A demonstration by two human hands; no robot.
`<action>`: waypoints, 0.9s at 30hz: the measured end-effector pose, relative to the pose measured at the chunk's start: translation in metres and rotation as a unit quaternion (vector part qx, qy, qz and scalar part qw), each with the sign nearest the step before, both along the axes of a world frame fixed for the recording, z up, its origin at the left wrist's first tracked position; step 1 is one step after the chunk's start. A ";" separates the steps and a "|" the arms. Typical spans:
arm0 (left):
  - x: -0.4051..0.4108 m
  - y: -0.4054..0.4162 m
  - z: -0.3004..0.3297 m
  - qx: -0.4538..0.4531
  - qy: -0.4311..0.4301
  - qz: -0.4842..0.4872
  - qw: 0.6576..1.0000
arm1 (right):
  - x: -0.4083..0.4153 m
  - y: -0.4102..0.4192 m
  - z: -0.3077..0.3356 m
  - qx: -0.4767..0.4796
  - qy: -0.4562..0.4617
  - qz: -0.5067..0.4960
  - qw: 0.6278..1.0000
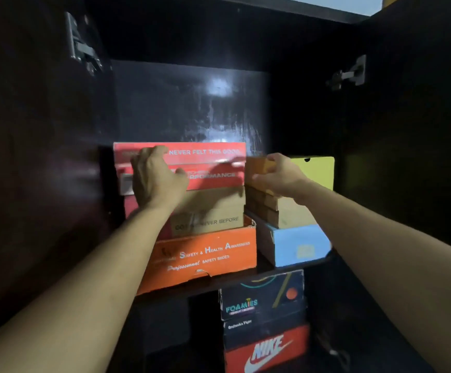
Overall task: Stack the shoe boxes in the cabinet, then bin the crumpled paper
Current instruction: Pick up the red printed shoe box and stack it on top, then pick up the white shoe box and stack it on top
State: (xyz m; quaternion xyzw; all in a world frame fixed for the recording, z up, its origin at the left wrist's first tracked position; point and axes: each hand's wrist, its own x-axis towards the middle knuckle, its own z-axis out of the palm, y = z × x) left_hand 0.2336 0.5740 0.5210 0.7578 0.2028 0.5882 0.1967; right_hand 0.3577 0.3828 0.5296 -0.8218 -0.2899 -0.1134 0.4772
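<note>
Inside a dark cabinet (186, 103), a red shoe box (208, 164) tops a stack: under it a tan box (213, 211), then an orange safety-shoes box (205, 259). My left hand (155, 179) lies on the red box's front left with fingers over its top edge. My right hand (278, 172) grips the right end of the red box beside a small orange-tan box (259, 165). That box sits on brown boxes (280, 211) above a light blue box (297, 249). No crumpled paper is in sight.
A yellow box (318, 170) stands behind the right stack. Below the shelf (245, 278) are a dark Foamies box (262, 294), a black box (264, 329) and a red Nike box (267, 351). Door hinges (84, 47) sit on both cabinet sides.
</note>
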 end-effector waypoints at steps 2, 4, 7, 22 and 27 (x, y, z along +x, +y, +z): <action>0.014 -0.028 -0.012 -0.056 0.081 -0.132 0.986 | -0.004 -0.035 -0.012 -0.021 0.045 0.000 0.999; 0.026 -0.063 -0.028 -0.106 0.190 -0.256 0.942 | -0.007 -0.074 -0.026 -0.066 0.072 -0.010 0.995; 0.042 -0.119 -0.064 -0.119 0.309 -0.360 0.872 | -0.012 -0.142 -0.053 -0.145 0.112 -0.008 0.983; 0.084 -0.428 -0.281 -0.055 0.629 -0.518 0.577 | -0.047 -0.482 -0.256 -0.274 0.362 -0.188 0.871; 0.104 -0.513 -0.368 -0.102 0.604 -0.521 0.595 | -0.029 -0.567 -0.341 -0.280 0.272 -0.348 0.852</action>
